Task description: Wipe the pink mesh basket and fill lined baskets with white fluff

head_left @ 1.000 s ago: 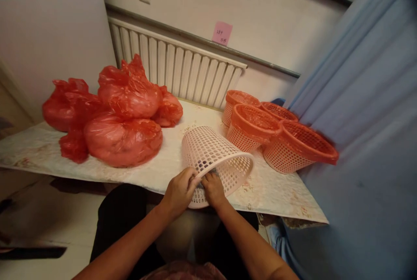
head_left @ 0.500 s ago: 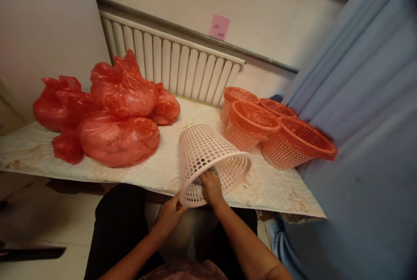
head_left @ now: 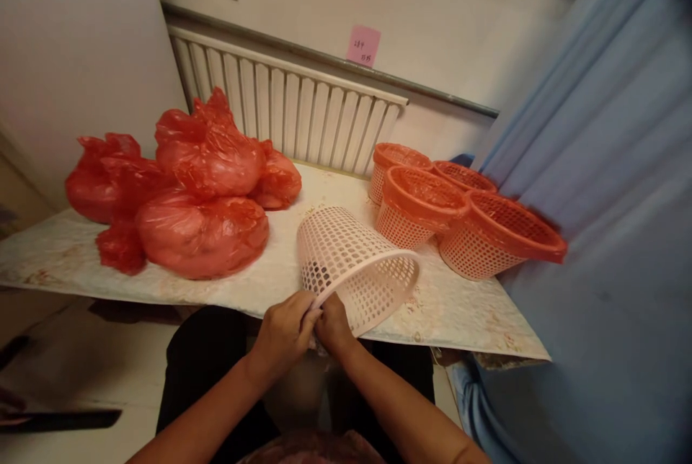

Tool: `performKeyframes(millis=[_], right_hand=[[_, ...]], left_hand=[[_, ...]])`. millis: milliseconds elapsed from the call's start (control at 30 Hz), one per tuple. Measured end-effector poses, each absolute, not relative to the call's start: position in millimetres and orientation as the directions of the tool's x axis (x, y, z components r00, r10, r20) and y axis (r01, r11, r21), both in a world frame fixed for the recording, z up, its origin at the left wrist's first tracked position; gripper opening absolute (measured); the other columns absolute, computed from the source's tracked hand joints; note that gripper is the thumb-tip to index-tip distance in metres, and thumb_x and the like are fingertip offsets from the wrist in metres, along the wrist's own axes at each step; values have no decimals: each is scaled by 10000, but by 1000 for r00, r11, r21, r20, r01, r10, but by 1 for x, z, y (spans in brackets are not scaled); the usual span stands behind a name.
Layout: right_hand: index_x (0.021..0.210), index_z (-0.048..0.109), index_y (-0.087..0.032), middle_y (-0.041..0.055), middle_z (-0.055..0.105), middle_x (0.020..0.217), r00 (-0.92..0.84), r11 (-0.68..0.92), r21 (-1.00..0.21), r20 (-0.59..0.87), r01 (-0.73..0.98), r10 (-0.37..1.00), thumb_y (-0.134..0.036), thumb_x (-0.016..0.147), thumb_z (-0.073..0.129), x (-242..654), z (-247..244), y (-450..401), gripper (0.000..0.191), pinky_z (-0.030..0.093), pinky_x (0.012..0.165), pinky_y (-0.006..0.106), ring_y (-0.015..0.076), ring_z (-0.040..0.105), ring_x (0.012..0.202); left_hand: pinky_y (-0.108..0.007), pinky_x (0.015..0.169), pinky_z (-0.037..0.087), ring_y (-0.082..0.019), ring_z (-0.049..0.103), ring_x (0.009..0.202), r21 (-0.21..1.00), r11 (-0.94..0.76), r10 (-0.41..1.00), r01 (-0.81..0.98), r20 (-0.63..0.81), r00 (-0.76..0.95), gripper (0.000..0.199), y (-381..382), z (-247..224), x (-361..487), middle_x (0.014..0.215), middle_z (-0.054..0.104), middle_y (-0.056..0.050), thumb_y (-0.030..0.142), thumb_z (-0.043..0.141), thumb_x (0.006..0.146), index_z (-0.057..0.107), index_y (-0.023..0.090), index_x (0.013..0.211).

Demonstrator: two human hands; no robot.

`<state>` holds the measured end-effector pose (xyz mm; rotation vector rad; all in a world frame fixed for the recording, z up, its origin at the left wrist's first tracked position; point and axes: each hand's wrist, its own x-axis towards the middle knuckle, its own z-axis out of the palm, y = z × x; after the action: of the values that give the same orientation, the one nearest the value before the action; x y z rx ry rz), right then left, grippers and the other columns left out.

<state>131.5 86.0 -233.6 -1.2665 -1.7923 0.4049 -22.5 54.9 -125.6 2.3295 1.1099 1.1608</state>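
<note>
A pale pink perforated plastic basket (head_left: 346,248) lies tipped on its side, its mouth facing me and to the right. My left hand (head_left: 286,327) is closed around the near left part of its rim, thumb towards the mouth. Right beside it, just inside the rim, my right hand (head_left: 332,323) is closed against the basket wall. A bit of greyish cloth (head_left: 318,346) shows below the two hands; most of it is hidden by my fingers.
Several tied red plastic bags (head_left: 202,233) are heaped at the left of the cloth-covered table (head_left: 292,233). Several baskets with red liners (head_left: 478,248) stand at the right by a blue curtain (head_left: 605,233). A radiator (head_left: 292,104) runs behind.
My right hand has moved from deeper inside the basket to the near left rim, with the cloth. My left hand has shifted up onto the rim beside it.
</note>
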Motion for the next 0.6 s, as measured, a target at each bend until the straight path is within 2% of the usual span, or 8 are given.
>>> performKeyframes(millis=[100, 167, 233, 300, 400, 500, 600], right_hand=[[1154, 656, -240, 82, 620, 1225, -377, 540, -312, 453, 782, 808, -195, 887, 515, 170, -240, 88, 305, 445, 884, 379, 239, 547, 1033], [1199, 639, -257, 83, 610, 1247, -403, 479, -132, 378, 868, 833, -185, 910, 505, 197, -241, 91, 326, 429, 863, 389, 247, 534, 1017], [1231, 624, -267, 83, 615, 1232, -343, 375, -31, 340, 926, 876, -173, 922, 495, 216, -241, 95, 348, 416, 822, 382, 247, 526, 977], [1245, 615, -275, 83, 614, 1226, -282, 299, 2, 343, 954, 896, -159, 927, 483, 224, -241, 98, 364, 401, 799, 370, 240, 518, 952], [1243, 614, -288, 70, 609, 1233, -233, 255, -11, 363, 967, 902, -131, 915, 483, 222, -244, 99, 387, 387, 789, 356, 232, 507, 950], [1226, 626, -291, 52, 607, 1247, -195, 237, -75, 363, 969, 911, -92, 884, 484, 218, -246, 98, 421, 390, 795, 350, 228, 504, 962], [1221, 638, -275, 57, 617, 1240, -156, 220, -136, 367, 966, 917, -62, 850, 478, 216, -245, 98, 457, 402, 832, 350, 222, 509, 982]], left_hand=[[-274, 648, 444, -170, 580, 690, 505, -663, 744, 553, 528, 410, 191, 60, -108, -18, 759, 611, -31, 267, 416, 912, 583, 201, 845], [-268, 648, 443, -167, 581, 695, 530, -659, 752, 535, 492, 439, 180, 62, -102, -12, 763, 616, -25, 272, 428, 910, 583, 202, 851], [-264, 663, 447, -163, 586, 712, 592, -643, 766, 486, 477, 432, 172, 62, -103, -6, 792, 628, -22, 278, 433, 915, 583, 202, 882], [-265, 666, 450, -158, 578, 702, 662, -600, 799, 450, 468, 376, 174, 62, -112, -1, 789, 620, -15, 305, 442, 920, 580, 200, 919], [-268, 630, 447, -155, 548, 648, 761, -478, 878, 438, 396, 270, 194, 59, -139, -1, 722, 573, 7, 379, 487, 900, 558, 199, 891], [-278, 619, 464, -162, 556, 635, 848, -335, 940, 409, 271, 208, 193, 53, -175, -2, 697, 567, 12, 396, 538, 842, 524, 205, 817], [-318, 662, 500, -193, 609, 677, 901, -217, 964, 375, 136, 230, 185, 48, -208, 0, 758, 653, -21, 329, 561, 759, 560, 196, 886]])
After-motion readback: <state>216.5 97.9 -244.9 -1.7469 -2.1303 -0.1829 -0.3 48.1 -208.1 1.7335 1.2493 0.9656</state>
